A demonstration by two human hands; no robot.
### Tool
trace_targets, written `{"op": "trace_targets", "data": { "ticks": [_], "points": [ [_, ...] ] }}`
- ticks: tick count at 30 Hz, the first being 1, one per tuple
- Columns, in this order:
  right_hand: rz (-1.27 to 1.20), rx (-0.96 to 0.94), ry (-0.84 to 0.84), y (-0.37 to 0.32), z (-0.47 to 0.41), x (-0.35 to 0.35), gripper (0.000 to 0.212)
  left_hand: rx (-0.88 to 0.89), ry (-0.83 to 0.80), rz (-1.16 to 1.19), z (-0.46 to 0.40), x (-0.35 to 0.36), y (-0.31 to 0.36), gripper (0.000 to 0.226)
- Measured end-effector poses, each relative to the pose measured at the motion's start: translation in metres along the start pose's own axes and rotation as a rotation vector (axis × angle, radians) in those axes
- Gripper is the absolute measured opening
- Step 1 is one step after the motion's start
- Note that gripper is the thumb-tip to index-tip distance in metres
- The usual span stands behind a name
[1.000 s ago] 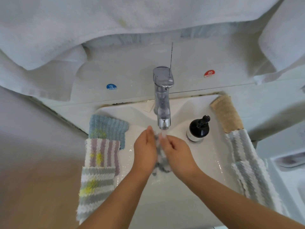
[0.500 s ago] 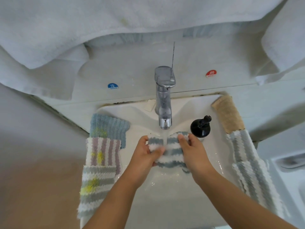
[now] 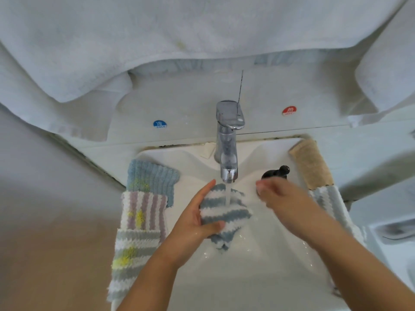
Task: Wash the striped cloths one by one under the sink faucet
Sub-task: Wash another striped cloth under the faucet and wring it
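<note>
Rinsing a striped cloth (image 3: 224, 209): your left hand (image 3: 195, 223) grips it under the faucet (image 3: 228, 153) so the stream strikes its middle. Your right hand (image 3: 278, 196), blurred, holds nothing, fingers loose. More cloths (image 3: 139, 221) drape the sink (image 3: 258, 277) rim, within reach.

Soft, even daylight, wide-angle bending at edges, right hand (image 3: 272, 194) motion-blurred.

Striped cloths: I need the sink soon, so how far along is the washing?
Possibly done: striped cloths draped on the right rim, though wetness is unclear. In hand: the left hand holds a blue-striped cloth under the running faucet; the right hand is off it. Left: three stained cloths on the left rim.
</note>
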State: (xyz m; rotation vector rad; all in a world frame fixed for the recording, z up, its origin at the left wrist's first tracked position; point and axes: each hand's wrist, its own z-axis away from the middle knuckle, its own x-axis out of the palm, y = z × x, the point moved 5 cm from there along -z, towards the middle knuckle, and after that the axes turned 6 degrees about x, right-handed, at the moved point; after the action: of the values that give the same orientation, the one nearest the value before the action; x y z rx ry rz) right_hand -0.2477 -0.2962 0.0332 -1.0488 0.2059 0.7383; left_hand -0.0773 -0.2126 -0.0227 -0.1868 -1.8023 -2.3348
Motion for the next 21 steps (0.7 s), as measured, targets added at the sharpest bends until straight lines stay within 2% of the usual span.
{"op": "trace_targets", "data": {
  "ticks": [2,4,6,8,14,17,21],
  "points": [
    [-0.215,-0.139,0.103,-0.04,0.012,-0.024,0.029,0.004,-0.018,0.004,0.0,0.001,0.001,0.083],
    [-0.35,-0.164,0.014,-0.075,0.015,-0.032,0.041,0.014,-0.035,0.014,-0.001,0.001,0.002,0.086],
    [-0.331,-0.133,-0.125,-0.096,0.011,-0.027,0.047,0.027,-0.046,0.01,-0.003,0.002,0.004,0.086],
    [-0.327,-0.124,-0.207,-0.106,0.005,-0.019,0.042,0.034,-0.046,0.005,-0.005,0.002,0.005,0.087],
    [-0.355,-0.089,-0.323,-0.092,0.001,-0.01,0.034,0.043,-0.059,0.005,-0.008,0.004,0.009,0.088],
    [-0.361,-0.15,-0.261,-0.088,0.004,-0.011,0.035,0.044,-0.057,-0.004,-0.008,0.005,0.012,0.09],
    [-0.279,-0.173,-0.072,-0.053,0.015,-0.006,0.043,0.051,-0.066,-0.021,-0.008,0.002,0.013,0.091]
  ]
}}
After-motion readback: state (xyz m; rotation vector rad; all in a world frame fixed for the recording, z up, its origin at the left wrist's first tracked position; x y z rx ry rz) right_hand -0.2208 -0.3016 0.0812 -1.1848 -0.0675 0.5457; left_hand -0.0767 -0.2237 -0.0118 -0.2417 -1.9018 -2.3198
